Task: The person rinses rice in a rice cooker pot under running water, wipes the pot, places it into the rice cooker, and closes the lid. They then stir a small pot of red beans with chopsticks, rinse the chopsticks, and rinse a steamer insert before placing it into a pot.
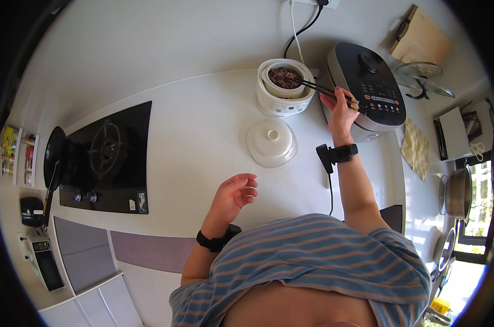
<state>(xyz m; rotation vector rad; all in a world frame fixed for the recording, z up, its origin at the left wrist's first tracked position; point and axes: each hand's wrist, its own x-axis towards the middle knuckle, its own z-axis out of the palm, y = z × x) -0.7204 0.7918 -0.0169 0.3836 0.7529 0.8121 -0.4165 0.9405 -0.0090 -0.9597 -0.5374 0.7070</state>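
Observation:
My right hand [341,112] grips a pair of dark chopsticks [318,88] with pale ends. Their tips reach into cooked reddish-brown grain, likely rice [283,77], in a white inner pot [280,91]. That pot sits inside a small white electric cooker [271,102] with a button panel on its front. A white ceramic lid [267,137] with a round knob lies on the counter in front of the cooker, on or within a clear rim. My left hand [233,196] hovers over the counter below the lid, fingers loosely curled and apart, holding nothing.
A large rice cooker [365,86] stands right of the small one. Left is a black gas hob [108,163] with a wok [54,157]. Power cords [302,30] run up the wall behind. A cutting board [420,36], glass lids [424,77] and a steel pot [459,194] stand at right.

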